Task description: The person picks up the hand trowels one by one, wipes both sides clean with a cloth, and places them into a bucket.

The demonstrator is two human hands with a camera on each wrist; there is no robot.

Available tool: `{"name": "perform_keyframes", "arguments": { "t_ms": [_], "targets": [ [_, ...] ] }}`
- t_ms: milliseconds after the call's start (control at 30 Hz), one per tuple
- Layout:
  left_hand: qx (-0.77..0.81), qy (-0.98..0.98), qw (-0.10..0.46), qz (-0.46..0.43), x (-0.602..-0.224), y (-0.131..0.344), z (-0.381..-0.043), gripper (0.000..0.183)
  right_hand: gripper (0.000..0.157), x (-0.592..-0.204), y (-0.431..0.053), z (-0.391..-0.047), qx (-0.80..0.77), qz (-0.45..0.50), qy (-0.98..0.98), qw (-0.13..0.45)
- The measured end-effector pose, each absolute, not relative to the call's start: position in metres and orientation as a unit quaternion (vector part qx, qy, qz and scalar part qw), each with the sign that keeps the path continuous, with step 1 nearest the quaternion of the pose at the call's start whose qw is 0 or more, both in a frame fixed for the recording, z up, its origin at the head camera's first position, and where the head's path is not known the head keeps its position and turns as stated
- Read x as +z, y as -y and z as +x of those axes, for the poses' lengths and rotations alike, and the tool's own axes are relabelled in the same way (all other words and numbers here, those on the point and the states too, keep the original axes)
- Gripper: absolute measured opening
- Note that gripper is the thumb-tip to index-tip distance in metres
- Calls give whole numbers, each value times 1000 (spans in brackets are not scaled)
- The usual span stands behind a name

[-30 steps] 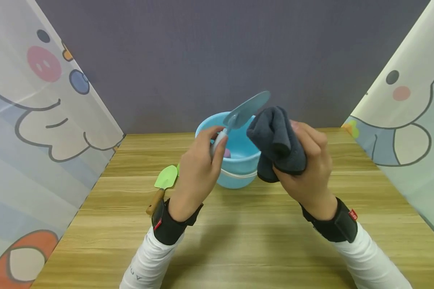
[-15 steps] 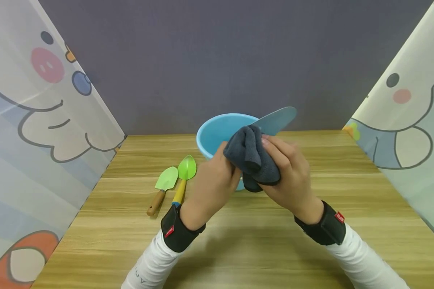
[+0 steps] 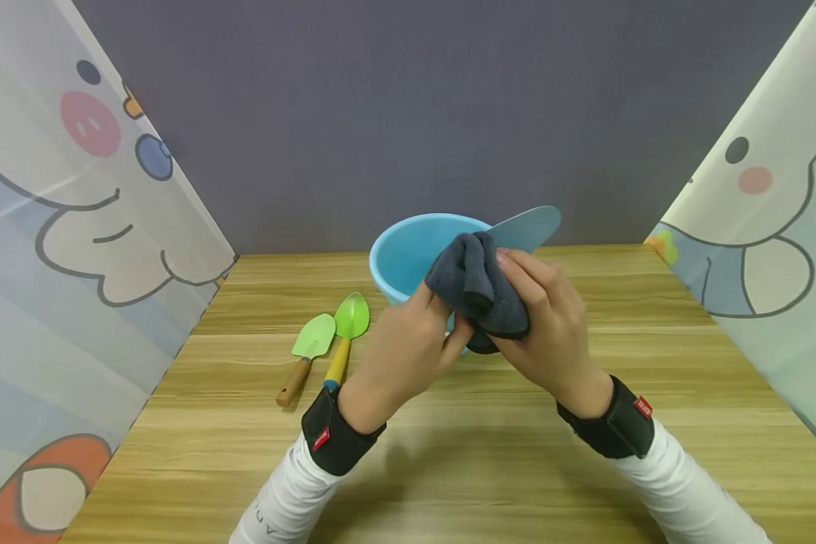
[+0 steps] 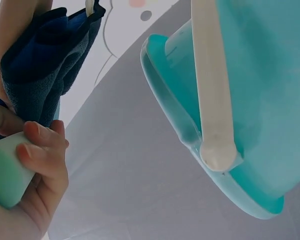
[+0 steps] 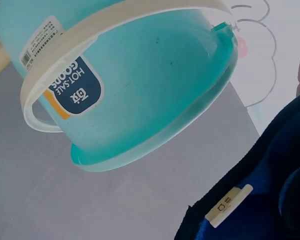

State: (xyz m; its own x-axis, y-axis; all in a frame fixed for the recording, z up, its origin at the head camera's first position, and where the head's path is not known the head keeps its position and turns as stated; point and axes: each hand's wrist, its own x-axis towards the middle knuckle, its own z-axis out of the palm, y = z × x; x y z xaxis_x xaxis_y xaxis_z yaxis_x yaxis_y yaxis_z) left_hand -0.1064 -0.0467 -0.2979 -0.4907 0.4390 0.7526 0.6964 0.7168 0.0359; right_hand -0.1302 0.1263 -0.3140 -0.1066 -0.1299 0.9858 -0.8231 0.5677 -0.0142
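Observation:
My left hand (image 3: 404, 344) grips the pale handle (image 4: 10, 172) of a light blue garden trowel (image 3: 527, 229). The trowel's blade slants up to the right, and its lower part is covered by a folded dark grey-blue cloth (image 3: 449, 268). Holding that cloth against the trowel is my right hand (image 3: 551, 325), fingers bent over its right side. Both hands are in the air, just in front of a light blue bucket (image 3: 381, 264). In the right wrist view, the cloth's bright blue underside and a small white tag (image 5: 229, 206) show.
Left of the bucket, two green toy trowels lie on the wooden table (image 3: 197, 453): one with a brown handle (image 3: 295, 381), one with a yellow handle (image 3: 338, 361). A dark grey panel (image 3: 408, 113) stands behind, with cartoon-printed sheets at both sides.
The cloth has come left onto the trowel, covering the lower blade, and the trowel has moved right. Over the last half second, the left fingers have shifted slightly beside the cloth.

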Motion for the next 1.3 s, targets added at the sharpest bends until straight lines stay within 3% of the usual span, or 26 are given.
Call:
{"name": "perform_keyframes", "arguments": {
  "t_ms": [1300],
  "targets": [
    [-152,846,371,-352,-296,43,-110,28,38,-310,-131,-137,304,288,667,616]
  ]
}}
